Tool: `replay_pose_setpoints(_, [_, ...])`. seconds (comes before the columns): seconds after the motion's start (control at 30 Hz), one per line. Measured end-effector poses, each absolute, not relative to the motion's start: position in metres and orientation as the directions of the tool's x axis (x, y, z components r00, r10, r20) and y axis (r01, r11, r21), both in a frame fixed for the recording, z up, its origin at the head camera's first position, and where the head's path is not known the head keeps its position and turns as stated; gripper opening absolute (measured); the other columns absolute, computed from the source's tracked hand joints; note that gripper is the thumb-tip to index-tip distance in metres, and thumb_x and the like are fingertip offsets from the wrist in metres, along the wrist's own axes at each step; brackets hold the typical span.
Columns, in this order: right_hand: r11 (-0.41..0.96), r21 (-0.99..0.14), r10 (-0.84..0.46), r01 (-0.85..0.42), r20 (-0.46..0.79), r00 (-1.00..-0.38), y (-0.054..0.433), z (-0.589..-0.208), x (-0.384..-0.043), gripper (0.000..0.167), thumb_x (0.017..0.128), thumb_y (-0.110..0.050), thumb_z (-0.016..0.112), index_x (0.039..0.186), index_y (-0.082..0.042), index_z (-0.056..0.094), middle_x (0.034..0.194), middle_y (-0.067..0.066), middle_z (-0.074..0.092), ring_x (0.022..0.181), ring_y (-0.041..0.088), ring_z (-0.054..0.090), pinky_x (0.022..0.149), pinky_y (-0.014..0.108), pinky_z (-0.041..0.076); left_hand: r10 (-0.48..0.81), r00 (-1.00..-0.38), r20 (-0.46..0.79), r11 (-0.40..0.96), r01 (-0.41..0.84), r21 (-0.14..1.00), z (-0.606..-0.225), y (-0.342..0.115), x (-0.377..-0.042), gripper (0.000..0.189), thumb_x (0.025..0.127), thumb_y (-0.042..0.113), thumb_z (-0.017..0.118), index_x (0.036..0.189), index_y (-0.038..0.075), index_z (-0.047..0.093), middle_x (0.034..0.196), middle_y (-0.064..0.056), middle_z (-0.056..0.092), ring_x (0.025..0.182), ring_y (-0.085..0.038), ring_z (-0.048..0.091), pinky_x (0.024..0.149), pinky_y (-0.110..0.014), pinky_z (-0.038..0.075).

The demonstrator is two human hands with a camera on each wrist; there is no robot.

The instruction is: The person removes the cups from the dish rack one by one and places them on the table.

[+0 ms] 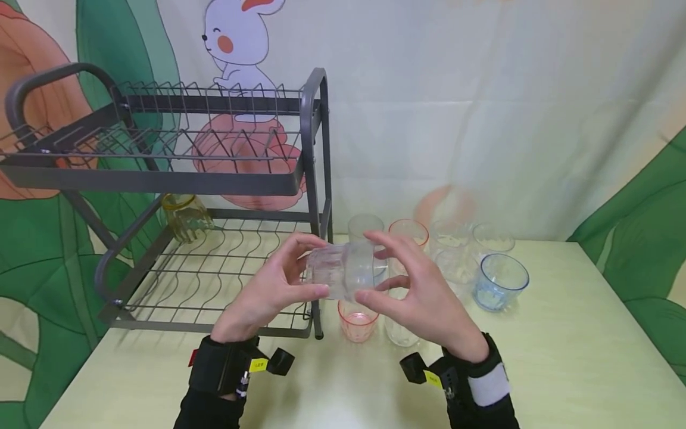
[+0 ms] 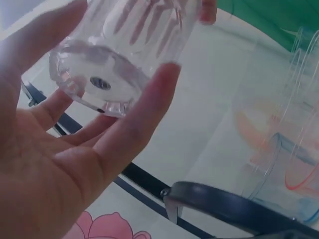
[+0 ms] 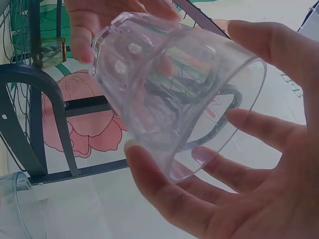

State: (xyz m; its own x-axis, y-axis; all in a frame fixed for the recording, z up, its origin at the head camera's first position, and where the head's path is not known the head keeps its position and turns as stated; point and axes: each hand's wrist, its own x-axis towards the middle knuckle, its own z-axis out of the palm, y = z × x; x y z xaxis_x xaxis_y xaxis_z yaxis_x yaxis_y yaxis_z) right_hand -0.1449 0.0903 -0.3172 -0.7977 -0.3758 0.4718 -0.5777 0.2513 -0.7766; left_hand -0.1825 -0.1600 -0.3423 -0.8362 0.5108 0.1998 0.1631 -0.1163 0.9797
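Observation:
A clear drinking glass (image 1: 343,271) lies on its side in the air above the table, held between both hands. My left hand (image 1: 262,292) grips its thick base end, thumb in front and fingers behind. At the rim end, my right hand (image 1: 429,292) spreads thumb and fingers around the glass. The left wrist view shows the faceted base (image 2: 94,82) with a small dark mark on its bottom. In the right wrist view the wide open rim (image 3: 219,119) faces the right palm, with fingertips against the wall.
A dark two-tier dish rack (image 1: 236,183) stands at the left, with a yellow glass (image 1: 187,220) on its lower tier. Behind and below the hands are several clear glasses, a pink-red glass (image 1: 358,325) and a blue glass (image 1: 499,285). A printed curtain (image 1: 525,119) hangs behind the table (image 1: 568,351).

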Motion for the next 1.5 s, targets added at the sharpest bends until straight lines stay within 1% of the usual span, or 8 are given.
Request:
replay_pose_setpoints(0.2, [0.257, -0.765, -0.339, -0.591, 0.501, -0.796, 0.095, -0.316, -0.146, 0.069, 0.082, -0.012, 0.080, 0.142, -0.021, 0.048, 0.138, -0.004, 0.045, 0.119, 0.017, 0.048, 0.079, 0.032, 0.058, 0.489, -0.844, 0.218, -0.066, 0.214, 0.975, -0.337, -0.154, -0.183, 0.065, 0.085, 0.009, 0.077, 0.141, 0.022, 0.046, 0.142, -0.006, 0.044, 0.123, -0.031, 0.050, 0.091, -0.046, 0.053])
replay_pose_setpoints(0.47, [0.286, -0.757, -0.331, -0.588, 0.498, -0.802, 0.096, -0.316, -0.146, 0.069, 0.081, -0.014, 0.081, 0.142, -0.022, 0.049, 0.138, -0.003, 0.046, 0.118, 0.019, 0.048, 0.077, 0.033, 0.059, 0.507, -0.841, 0.188, -0.038, 0.196, 0.980, -0.337, -0.154, -0.180, 0.061, 0.090, 0.012, 0.073, 0.143, 0.021, 0.046, 0.143, -0.004, 0.045, 0.127, -0.026, 0.049, 0.097, -0.045, 0.050])
replay_pose_setpoints(0.73, [0.291, -0.755, -0.353, -0.587, 0.486, -0.800, 0.099, -0.313, -0.149, 0.069, 0.080, -0.014, 0.082, 0.141, -0.023, 0.051, 0.139, -0.003, 0.045, 0.117, 0.020, 0.049, 0.077, 0.035, 0.059, 0.511, -0.840, 0.183, -0.047, 0.185, 0.982, -0.340, -0.159, -0.179, 0.062, 0.091, 0.011, 0.071, 0.144, 0.026, 0.044, 0.146, -0.001, 0.043, 0.131, -0.024, 0.044, 0.099, -0.047, 0.048])
replay_pose_setpoints(0.83, [0.318, -0.738, -0.358, -0.595, 0.488, -0.796, 0.104, -0.310, -0.151, 0.070, 0.079, -0.014, 0.083, 0.140, -0.024, 0.051, 0.139, -0.002, 0.046, 0.115, 0.018, 0.050, 0.076, 0.034, 0.059, 0.503, -0.849, 0.162, 0.004, 0.190, 0.982, -0.339, -0.165, -0.180, 0.062, 0.091, 0.014, 0.072, 0.144, 0.028, 0.043, 0.147, 0.001, 0.044, 0.134, -0.021, 0.043, 0.100, -0.049, 0.046])
replay_pose_setpoints(0.93, [0.367, -0.716, -0.354, -0.594, 0.484, -0.801, 0.111, -0.306, -0.152, 0.070, 0.079, -0.016, 0.084, 0.140, -0.025, 0.051, 0.138, -0.004, 0.048, 0.114, 0.016, 0.050, 0.076, 0.032, 0.059, 0.485, -0.868, 0.109, 0.109, 0.184, 0.977, -0.337, -0.176, -0.179, 0.063, 0.089, 0.025, 0.074, 0.144, 0.031, 0.043, 0.146, 0.002, 0.046, 0.136, -0.018, 0.041, 0.102, -0.051, 0.043])
replay_pose_setpoints(1.2, [0.499, -0.618, -0.386, -0.607, 0.469, -0.794, 0.136, -0.296, -0.149, 0.070, 0.080, -0.022, 0.083, 0.142, -0.027, 0.050, 0.135, -0.008, 0.047, 0.113, 0.013, 0.050, 0.075, 0.029, 0.059, 0.437, -0.899, 0.030, 0.347, 0.200, 0.916, -0.325, -0.215, -0.187, 0.061, 0.088, 0.042, 0.073, 0.141, 0.038, 0.045, 0.146, 0.006, 0.044, 0.137, -0.020, 0.038, 0.105, -0.055, 0.039])
replay_pose_setpoints(1.37, [0.549, -0.571, -0.394, -0.610, 0.468, -0.791, 0.148, -0.292, -0.147, 0.068, 0.081, -0.023, 0.082, 0.142, -0.025, 0.050, 0.136, -0.008, 0.047, 0.112, 0.015, 0.050, 0.074, 0.029, 0.059, 0.413, -0.911, -0.001, 0.451, 0.203, 0.869, -0.317, -0.238, -0.202, 0.059, 0.089, 0.048, 0.068, 0.142, 0.036, 0.044, 0.149, 0.003, 0.041, 0.138, -0.022, 0.037, 0.105, -0.052, 0.039])
replay_pose_setpoints(1.5, [0.595, -0.531, -0.396, -0.604, 0.460, -0.795, 0.156, -0.290, -0.146, 0.069, 0.081, -0.023, 0.082, 0.142, -0.021, 0.050, 0.136, -0.004, 0.048, 0.112, 0.017, 0.050, 0.071, 0.030, 0.059, 0.399, -0.916, -0.033, 0.518, 0.196, 0.833, -0.309, -0.254, -0.217, 0.060, 0.092, 0.046, 0.065, 0.144, 0.030, 0.041, 0.151, -0.003, 0.036, 0.133, -0.026, 0.044, 0.103, -0.047, 0.042])
